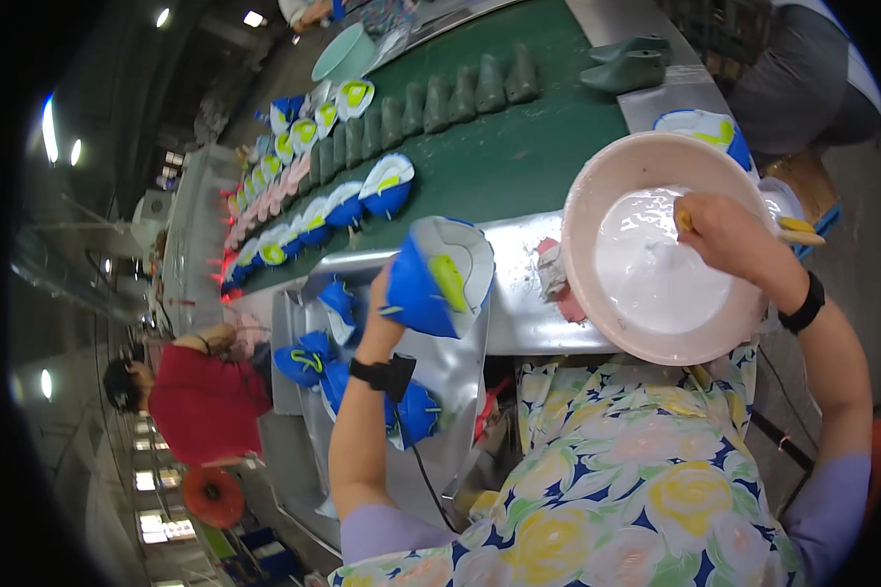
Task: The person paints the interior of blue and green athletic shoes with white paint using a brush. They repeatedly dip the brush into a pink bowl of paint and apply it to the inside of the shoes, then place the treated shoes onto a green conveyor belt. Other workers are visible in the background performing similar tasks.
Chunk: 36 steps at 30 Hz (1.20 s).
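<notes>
Green-topped table (499,161) carries a pink basin (581,235) at its near right corner. Left of that, above the near edge, is a blue shoe upper (435,279), long axis running roughly near to far, lining facing right, toe direction unclear. The left hand's (383,293) grip is clamped on it; the right hand's (726,233) is closed around a small yellow object (682,218).

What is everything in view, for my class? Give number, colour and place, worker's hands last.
work surface: one, green, upper centre
metal tray: one, silver, centre left
raised upper: one, blue and white, centre
other uppers: many, blue, white, yellow, surface and tray
foot-shaped moulds: many, mostly green, surface
large basin: one, pink, right
liquid: one pool, white, large basin
small basin: one, light green, top
other people: at least three, various clothing, edges
floral apron: one, multicoloured, bottom
left hand: one, holding raised upper
right hand: one, over large basin, gripping something yellowish
</notes>
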Each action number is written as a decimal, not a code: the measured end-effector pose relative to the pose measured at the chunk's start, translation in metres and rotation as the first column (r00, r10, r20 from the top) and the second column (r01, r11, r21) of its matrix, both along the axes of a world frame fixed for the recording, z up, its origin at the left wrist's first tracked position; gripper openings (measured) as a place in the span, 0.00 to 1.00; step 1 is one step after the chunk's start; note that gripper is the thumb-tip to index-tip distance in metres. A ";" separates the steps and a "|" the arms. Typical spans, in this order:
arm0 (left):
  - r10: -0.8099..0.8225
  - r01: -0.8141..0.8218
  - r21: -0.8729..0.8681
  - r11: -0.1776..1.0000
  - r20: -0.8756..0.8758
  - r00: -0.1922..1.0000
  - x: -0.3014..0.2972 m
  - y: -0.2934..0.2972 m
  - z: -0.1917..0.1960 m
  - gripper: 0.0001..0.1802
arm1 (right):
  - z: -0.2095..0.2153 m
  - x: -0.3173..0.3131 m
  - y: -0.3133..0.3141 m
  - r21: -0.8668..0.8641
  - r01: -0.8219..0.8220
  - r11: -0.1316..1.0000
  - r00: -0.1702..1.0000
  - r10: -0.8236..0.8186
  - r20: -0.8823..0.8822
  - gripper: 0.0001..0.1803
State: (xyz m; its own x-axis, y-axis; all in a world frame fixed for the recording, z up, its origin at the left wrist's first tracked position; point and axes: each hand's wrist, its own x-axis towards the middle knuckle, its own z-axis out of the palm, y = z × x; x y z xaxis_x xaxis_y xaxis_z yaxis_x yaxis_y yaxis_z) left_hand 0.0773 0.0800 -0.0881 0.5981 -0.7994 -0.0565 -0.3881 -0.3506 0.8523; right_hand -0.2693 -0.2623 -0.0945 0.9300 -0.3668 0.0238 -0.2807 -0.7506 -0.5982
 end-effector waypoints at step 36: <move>-0.071 0.235 -0.310 0.921 0.460 0.885 -0.066 -0.140 -0.010 0.20 | 0.041 -0.006 0.022 0.558 0.099 0.824 0.816 -0.388 0.429 0.12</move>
State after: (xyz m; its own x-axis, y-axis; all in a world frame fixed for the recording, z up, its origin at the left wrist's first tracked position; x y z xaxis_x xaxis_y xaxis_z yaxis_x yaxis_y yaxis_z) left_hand 0.0110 -0.0601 -0.0980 0.3643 -0.8008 0.4754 -0.7680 0.0304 0.6397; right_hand -0.2757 -0.2400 -0.0537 0.7090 -0.6729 0.2109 0.0373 -0.2629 -0.9641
